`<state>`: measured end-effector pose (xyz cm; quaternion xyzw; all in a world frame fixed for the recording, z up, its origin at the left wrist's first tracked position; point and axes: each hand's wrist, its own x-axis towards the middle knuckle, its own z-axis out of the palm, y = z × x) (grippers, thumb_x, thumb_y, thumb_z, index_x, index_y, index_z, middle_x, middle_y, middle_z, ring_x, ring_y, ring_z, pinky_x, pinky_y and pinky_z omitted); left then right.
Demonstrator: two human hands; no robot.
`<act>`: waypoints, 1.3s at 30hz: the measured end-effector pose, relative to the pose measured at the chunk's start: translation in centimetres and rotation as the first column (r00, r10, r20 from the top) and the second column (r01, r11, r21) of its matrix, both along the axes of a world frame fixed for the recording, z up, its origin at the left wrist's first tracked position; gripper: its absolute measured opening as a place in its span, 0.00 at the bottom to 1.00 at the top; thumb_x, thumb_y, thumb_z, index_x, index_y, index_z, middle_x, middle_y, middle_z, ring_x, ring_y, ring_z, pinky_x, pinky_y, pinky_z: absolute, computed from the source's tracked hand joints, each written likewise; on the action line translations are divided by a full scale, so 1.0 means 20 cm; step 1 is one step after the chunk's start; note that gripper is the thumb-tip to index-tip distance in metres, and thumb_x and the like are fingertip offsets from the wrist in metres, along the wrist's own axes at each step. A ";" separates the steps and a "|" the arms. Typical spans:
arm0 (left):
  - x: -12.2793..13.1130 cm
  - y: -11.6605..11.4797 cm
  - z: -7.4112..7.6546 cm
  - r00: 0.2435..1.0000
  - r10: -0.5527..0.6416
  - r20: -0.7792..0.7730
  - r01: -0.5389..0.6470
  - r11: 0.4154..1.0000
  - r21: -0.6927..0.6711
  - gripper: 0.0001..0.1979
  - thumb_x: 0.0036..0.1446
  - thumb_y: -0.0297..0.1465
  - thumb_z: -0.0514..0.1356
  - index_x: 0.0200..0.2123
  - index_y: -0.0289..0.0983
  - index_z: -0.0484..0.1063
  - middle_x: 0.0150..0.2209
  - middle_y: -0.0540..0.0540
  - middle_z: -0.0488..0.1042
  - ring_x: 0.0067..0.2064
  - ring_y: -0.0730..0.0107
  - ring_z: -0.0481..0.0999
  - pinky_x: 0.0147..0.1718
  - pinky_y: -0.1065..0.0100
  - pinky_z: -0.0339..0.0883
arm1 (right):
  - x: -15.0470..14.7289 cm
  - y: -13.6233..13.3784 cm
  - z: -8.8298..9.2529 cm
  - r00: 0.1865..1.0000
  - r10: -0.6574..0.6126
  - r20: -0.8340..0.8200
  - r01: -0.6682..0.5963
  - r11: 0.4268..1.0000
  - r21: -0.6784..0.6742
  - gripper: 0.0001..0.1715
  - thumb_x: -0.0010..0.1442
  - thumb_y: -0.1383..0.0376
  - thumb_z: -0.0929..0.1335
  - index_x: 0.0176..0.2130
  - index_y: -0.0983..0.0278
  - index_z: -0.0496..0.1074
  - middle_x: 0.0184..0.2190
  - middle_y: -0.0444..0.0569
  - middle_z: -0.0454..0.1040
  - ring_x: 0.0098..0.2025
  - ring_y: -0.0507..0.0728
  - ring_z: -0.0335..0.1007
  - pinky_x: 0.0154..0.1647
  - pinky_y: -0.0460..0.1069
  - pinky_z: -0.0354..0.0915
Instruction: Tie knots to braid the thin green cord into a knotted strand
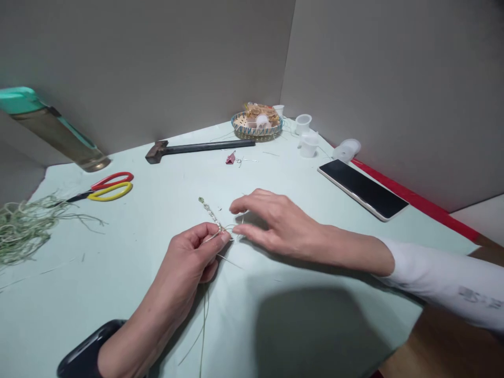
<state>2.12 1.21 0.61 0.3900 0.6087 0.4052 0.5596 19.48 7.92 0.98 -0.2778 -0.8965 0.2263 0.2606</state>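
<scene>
My left hand [197, 252] pinches the lower end of a short braided cord [211, 214] between thumb and forefinger. The braid is pale green and white, with a small green loop at its far tip. Loose thin strands [203, 325] hang from under the hand toward the table's front edge. Just right of the braid is my right hand [271, 220], its thumb and forefinger apart around fine strands that curve between the two hands. Whether those strands touch the right fingers I cannot tell.
Red-and-yellow scissors [112, 186] lie left, beside a heap of green cord scraps [19, 231] and a leaning bottle [59, 131]. Behind are a hammer [197, 148], a pink binder clip [230, 158] and a basket [258, 134]. White spools [309, 144] and a phone [362, 189] lie right.
</scene>
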 end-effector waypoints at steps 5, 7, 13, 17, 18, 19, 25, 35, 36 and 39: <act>-0.01 0.00 -0.01 1.000 -0.023 -0.021 0.023 1.000 -0.021 0.12 0.55 0.39 0.61 0.28 0.37 0.68 0.21 0.56 0.55 0.19 0.81 0.47 0.18 0.72 0.38 | -0.04 0.03 -0.04 0.983 0.166 0.081 -0.161 0.985 -0.064 0.12 0.62 0.66 0.65 0.45 0.68 0.72 0.36 0.50 0.75 0.41 0.55 0.64 0.43 0.50 0.60; -0.01 0.00 -0.02 0.999 -0.028 -0.037 0.027 0.999 -0.028 0.12 0.55 0.40 0.61 0.28 0.37 0.69 0.20 0.57 0.54 0.19 0.81 0.47 0.18 0.72 0.38 | -0.04 0.04 -0.04 0.986 0.150 0.067 -0.143 0.984 -0.106 0.13 0.63 0.63 0.65 0.44 0.67 0.72 0.36 0.49 0.74 0.40 0.54 0.65 0.42 0.49 0.60; 0.00 0.00 -0.01 0.995 -0.004 -0.102 -0.004 0.997 -0.072 0.12 0.53 0.41 0.62 0.26 0.38 0.69 0.18 0.57 0.52 0.18 0.81 0.47 0.17 0.72 0.37 | -0.03 0.06 -0.05 0.994 0.114 0.002 -0.109 0.959 -0.263 0.09 0.61 0.64 0.66 0.39 0.65 0.74 0.32 0.45 0.73 0.36 0.52 0.65 0.39 0.48 0.58; 0.01 0.00 -0.01 0.991 0.013 -0.132 -0.025 0.996 -0.088 0.13 0.51 0.42 0.63 0.25 0.39 0.70 0.17 0.58 0.49 0.19 0.79 0.46 0.17 0.71 0.37 | -0.04 0.06 -0.07 0.993 0.114 -0.007 -0.111 0.950 -0.291 0.07 0.60 0.69 0.64 0.36 0.65 0.73 0.31 0.44 0.73 0.35 0.51 0.65 0.38 0.47 0.57; 0.02 0.00 -0.01 0.991 0.015 -0.134 -0.028 0.995 -0.091 0.13 0.51 0.42 0.63 0.26 0.39 0.70 0.17 0.58 0.49 0.19 0.79 0.46 0.17 0.71 0.37 | -0.04 0.06 -0.07 0.994 0.112 -0.010 -0.109 0.945 -0.310 0.08 0.60 0.70 0.64 0.36 0.65 0.73 0.30 0.44 0.73 0.34 0.50 0.64 0.37 0.47 0.57; 0.02 0.00 -0.01 0.991 0.015 -0.135 -0.028 0.995 -0.091 0.13 0.52 0.43 0.63 0.26 0.39 0.70 0.18 0.58 0.49 0.19 0.79 0.46 0.17 0.71 0.37 | -0.03 0.06 -0.06 0.994 0.110 -0.015 -0.109 0.936 -0.334 0.08 0.60 0.70 0.63 0.35 0.65 0.73 0.30 0.43 0.73 0.32 0.50 0.64 0.35 0.46 0.57; 0.02 0.00 -0.01 0.985 0.009 -0.174 -0.024 0.996 -0.085 0.13 0.53 0.43 0.62 0.25 0.39 0.70 0.17 0.58 0.48 0.18 0.79 0.45 0.16 0.71 0.36 | -0.01 0.09 -0.05 0.985 0.163 -0.060 -0.172 0.862 -0.477 0.08 0.61 0.70 0.61 0.37 0.64 0.69 0.27 0.40 0.72 0.28 0.48 0.64 0.27 0.43 0.56; 0.02 -0.02 -0.02 0.977 0.004 -0.212 -0.012 0.999 -0.038 0.14 0.54 0.43 0.60 0.25 0.39 0.70 0.17 0.57 0.50 0.19 0.79 0.47 0.16 0.72 0.38 | -0.02 0.07 -0.03 0.991 0.129 -0.028 -0.128 0.898 -0.420 0.08 0.59 0.73 0.61 0.35 0.66 0.68 0.25 0.40 0.70 0.27 0.48 0.60 0.29 0.45 0.53; 0.01 -0.02 -0.02 0.978 0.002 -0.210 -0.010 0.999 -0.037 0.14 0.54 0.43 0.60 0.25 0.39 0.70 0.16 0.57 0.50 0.19 0.79 0.47 0.16 0.72 0.38 | -0.02 0.06 -0.02 0.992 0.124 -0.015 -0.119 0.904 -0.411 0.08 0.58 0.73 0.61 0.33 0.66 0.69 0.24 0.40 0.69 0.26 0.48 0.59 0.29 0.45 0.52; 0.01 -0.02 -0.02 0.979 0.001 -0.205 -0.008 0.999 -0.033 0.14 0.54 0.44 0.60 0.26 0.40 0.70 0.16 0.57 0.51 0.18 0.79 0.47 0.16 0.72 0.38 | -0.03 0.05 -0.02 0.993 0.114 0.008 -0.101 0.907 -0.408 0.09 0.57 0.74 0.62 0.31 0.66 0.70 0.21 0.39 0.65 0.23 0.47 0.55 0.27 0.45 0.49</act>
